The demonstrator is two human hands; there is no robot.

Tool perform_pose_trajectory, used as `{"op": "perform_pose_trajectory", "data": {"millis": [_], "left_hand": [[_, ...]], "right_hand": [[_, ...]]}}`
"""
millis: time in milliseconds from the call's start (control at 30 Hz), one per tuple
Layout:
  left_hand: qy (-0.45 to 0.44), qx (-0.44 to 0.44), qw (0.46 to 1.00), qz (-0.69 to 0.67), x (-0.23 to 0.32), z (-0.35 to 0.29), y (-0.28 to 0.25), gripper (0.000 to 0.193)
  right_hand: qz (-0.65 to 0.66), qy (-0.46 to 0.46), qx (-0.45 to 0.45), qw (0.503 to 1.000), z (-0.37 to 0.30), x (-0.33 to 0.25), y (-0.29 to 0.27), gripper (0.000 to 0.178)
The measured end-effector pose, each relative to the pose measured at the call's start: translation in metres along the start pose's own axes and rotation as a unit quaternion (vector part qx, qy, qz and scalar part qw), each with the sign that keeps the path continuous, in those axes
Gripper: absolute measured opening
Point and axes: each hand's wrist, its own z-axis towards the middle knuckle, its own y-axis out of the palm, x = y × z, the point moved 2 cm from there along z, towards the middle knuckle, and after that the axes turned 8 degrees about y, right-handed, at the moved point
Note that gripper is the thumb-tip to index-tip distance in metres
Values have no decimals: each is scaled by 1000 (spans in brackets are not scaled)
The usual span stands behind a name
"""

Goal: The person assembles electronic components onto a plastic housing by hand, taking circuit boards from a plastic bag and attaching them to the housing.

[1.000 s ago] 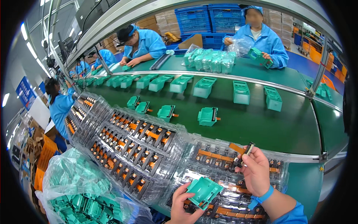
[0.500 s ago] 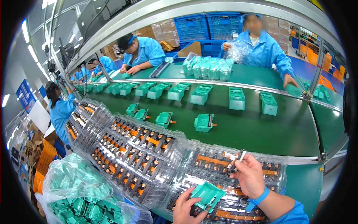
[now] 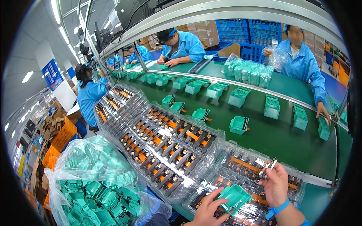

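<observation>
My left hand grips a green plastic housing, its hollow side turned up, over a clear tray. In the fingers of my right hand is a small black component with a pale, shiny edge. It is held apart from the housing, up and to its right. Beneath both hands lies a clear plastic tray of black components with orange strips. A blue band circles my right wrist.
More filled clear trays run to the left. A clear bag of green housings stands lower left. Green housings sit in rows on the green conveyor. Across it, a co-worker's hand touches one; metal framing passes overhead.
The view has swung left, so the scene sits farther right. Both hands keep their things. The co-worker at the far right has brought a green housing down onto the conveyor.
</observation>
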Motion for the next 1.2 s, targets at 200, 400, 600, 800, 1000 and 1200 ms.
{"op": "perform_pose_trajectory", "data": {"millis": [200,400,600,800,1000,1200], "left_hand": [[14,0,1000,-3,1,3,1,40],[26,0,1000,-3,0,4,0,40],[25,-7,1000,3,-1,2,0,42],[21,-6,1000,5,1,0,1,43],[18,-2,1000,-22,-6,2,3,44],[5,-3,999,-35,-7,3,-1,48]], "right_hand": [[-9,5,11,1000,2,-1,0,19],[-5,7,-7,1000,4,-2,0,19],[-1,6,-15,1000,4,1,-1,20],[4,1,-1,1000,1,-1,0,20],[-2,-191,80,978,1,-15,-3,26],[-47,-134,45,989,8,-10,-11,27]]}}
